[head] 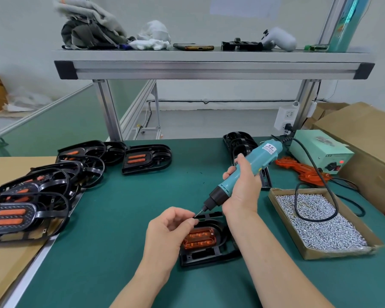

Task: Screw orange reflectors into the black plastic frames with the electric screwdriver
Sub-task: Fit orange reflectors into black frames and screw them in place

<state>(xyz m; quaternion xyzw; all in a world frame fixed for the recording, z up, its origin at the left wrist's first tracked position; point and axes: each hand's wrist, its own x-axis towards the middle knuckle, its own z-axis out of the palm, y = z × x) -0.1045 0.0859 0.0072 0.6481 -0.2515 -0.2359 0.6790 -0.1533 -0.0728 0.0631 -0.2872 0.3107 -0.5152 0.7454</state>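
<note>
Nearest you, the black frame (pixel 209 255) holds its orange reflector (pixel 199 238); your left hand (pixel 171 230) pinches what seems a screw (pixel 196 216) at the tip of the electric screwdriver (pixel 251 165), which your right hand (pixel 242 187) grips: next, lower it squarely.

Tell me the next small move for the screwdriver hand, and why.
Probably lower the bit down to the orange reflector. The right hand grips the electric screwdriver tilted above the black frame, and the left hand pinches at the bit's tip, apparently loading it.
</note>
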